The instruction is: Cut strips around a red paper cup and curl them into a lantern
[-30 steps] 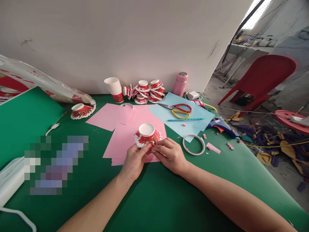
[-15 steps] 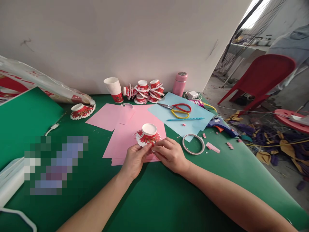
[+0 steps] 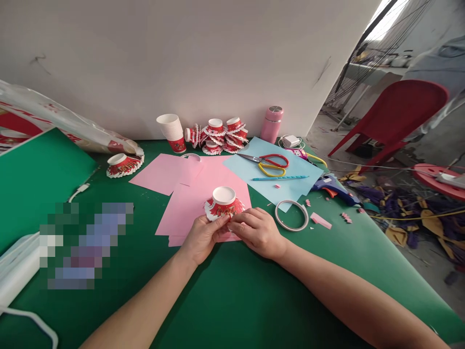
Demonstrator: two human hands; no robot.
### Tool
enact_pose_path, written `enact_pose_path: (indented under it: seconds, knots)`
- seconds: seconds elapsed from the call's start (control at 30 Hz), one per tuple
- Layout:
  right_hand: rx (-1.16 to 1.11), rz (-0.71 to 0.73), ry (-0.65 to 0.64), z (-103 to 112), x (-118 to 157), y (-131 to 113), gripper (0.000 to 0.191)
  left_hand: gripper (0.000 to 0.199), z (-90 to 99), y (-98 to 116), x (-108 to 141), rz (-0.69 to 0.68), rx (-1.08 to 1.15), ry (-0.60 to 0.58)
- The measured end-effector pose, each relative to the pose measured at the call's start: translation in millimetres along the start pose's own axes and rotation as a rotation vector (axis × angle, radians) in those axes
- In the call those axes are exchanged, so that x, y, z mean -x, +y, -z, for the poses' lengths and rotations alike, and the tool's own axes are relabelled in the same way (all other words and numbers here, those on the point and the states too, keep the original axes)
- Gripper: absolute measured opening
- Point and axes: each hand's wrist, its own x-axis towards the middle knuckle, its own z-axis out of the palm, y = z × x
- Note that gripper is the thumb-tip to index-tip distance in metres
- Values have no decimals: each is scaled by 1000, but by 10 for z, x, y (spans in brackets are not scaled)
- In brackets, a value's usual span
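Over sheets of pink paper (image 3: 178,213) I hold a cut paper cup (image 3: 224,198), its white base up and its red sides slit into fringed strips that fan outward. My left hand (image 3: 203,237) grips the near edge of the fringe between thumb and fingers. My right hand (image 3: 258,231) pinches at the same near edge, its fingertips touching the strips beside the left thumb. Exactly which strip lies between the fingers is hidden. Scissors (image 3: 267,162) with a red and a yellow handle lie on blue paper (image 3: 236,167) beyond my hands.
At the wall stand stacked paper cups (image 3: 172,133), a pile of fringed cups (image 3: 216,138) and a pink flask (image 3: 271,125). Another fringed cup (image 3: 123,165) is at left. To the right lie a tape roll (image 3: 291,215), a blue pen (image 3: 279,178), a glue gun (image 3: 334,189) and pink scraps (image 3: 320,221).
The fingers of both hands shift slightly at the cup's near edge, and the cup tilts a little. The camera view moves slightly; the other things stay where they were.
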Motion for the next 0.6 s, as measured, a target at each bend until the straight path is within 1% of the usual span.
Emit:
enact_pose_path:
  seconds: [0.13, 0.23, 0.33, 0.47, 0.53, 0.6]
  knots:
    - [-26, -11, 0, -9, -4, 8, 15, 24, -7, -34, -2, -44, 28, 46]
    - [-129, -94, 37, -38, -10, -7, 13, 23, -12, -60, 2, -83, 48, 81]
    - [-282, -256, 93, -71, -25, -45, 11, 20, -16, -82, 5, -143, 44, 92]
    - [-490, -549, 117, -96, -61, -112, 11, 20, -25, -118, 4, -210, 19, 74]
    - [-536, -661, 104, -97, -82, -135, 12, 21, -31, -136, 3, -229, 14, 75]
    - [-554, -739, 91, -95, -99, -143, 12, 22, -35, -150, 2, -242, 8, 82]
